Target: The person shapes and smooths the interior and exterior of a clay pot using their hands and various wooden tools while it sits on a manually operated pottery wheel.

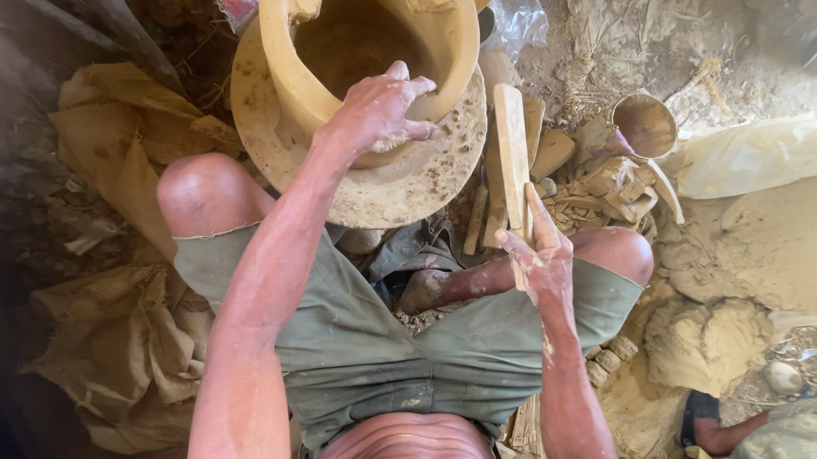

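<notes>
Resting on the near rim and outer wall of a wide clay pot (373,38), the left hand (378,111) is seen at about 12 o'clock in the view; its grip is loose, with the fingers spread over the clay and nothing clasped; the pot is set upright on a round, clay-spattered wheel disc (397,179), which lies between the raised knees. A flat wooden paddle (513,156) is held upright in the right hand (540,256) at about 2 o'clock from the centre; the grip is clenched on the paddle's lower end, and the blade is raised just beside the disc's right edge, apart from the pot. Green shorts (386,341) are worn, and both forearms are smeared with clay. Further wooden tools (552,154) are piled near the paddle; a small round metal bowl (645,125) is seen at 2 o'clock; a mound of raw clay (703,341) lies at 4 o'clock; burlap sacking (116,150) is spread on the floor at 9 o'clock.
</notes>
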